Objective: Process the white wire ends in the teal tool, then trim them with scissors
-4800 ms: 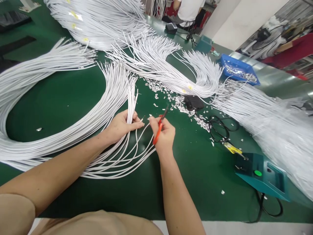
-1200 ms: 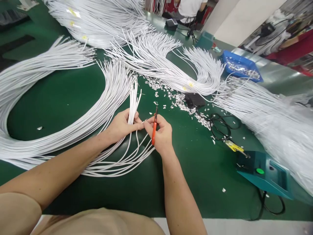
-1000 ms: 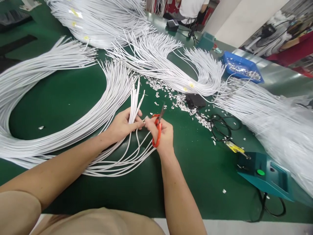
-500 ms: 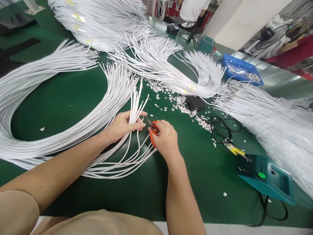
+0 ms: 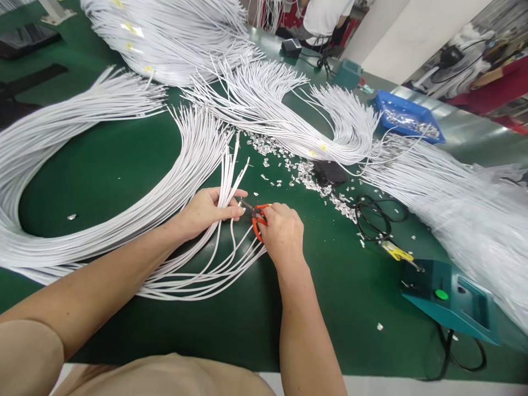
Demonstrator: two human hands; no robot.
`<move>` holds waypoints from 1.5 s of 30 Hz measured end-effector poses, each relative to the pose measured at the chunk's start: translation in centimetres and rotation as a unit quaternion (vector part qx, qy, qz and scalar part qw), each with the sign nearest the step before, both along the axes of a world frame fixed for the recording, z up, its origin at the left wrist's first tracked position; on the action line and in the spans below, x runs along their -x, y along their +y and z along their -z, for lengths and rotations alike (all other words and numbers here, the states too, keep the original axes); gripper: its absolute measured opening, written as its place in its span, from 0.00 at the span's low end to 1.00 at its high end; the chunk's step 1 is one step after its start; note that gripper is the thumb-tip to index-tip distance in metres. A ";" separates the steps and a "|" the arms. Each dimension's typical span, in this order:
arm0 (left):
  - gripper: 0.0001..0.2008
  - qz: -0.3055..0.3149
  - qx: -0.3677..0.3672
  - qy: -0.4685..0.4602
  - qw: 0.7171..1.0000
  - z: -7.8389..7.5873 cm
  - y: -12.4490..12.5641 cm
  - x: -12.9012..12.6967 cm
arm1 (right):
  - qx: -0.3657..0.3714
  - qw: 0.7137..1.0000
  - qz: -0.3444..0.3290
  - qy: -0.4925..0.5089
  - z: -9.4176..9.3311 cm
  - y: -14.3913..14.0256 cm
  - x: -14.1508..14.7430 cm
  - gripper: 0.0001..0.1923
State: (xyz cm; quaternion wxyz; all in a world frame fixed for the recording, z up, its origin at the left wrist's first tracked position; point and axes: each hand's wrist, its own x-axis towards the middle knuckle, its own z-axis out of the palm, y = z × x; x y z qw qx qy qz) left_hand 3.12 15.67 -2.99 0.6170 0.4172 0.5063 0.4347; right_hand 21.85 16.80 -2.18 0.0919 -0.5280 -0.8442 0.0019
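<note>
My left hand [image 5: 206,210] pinches a small bunch of thin white cables [image 5: 227,176] near their cut ends, which fan upward past my fingers. My right hand [image 5: 281,234] grips orange-handled scissors [image 5: 256,213] whose dark blades point left, their tips at the cable ends just beside my left fingertips. The held cables loop back toward me across the green mat [image 5: 342,286]. A much larger bundle of white cables [image 5: 82,181] curves around on the left.
Small silvery cut scraps [image 5: 305,173] litter the mat behind my hands. A teal machine [image 5: 449,300] with a green button sits at the right, yellow pliers [image 5: 394,252] and a black cord beside it. A blue tray [image 5: 406,118] lies far right; another person sits at the far end.
The scissors swung from pointing up and away to pointing left at the cable ends in my left hand. My left hand has kept its grip on the bunch.
</note>
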 end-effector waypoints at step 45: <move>0.10 0.175 0.058 -0.083 0.979 -0.7 -1.3 -1.1 | 0.352 0.639 0.083 0.679 -1.5 0.7 0.1 0.12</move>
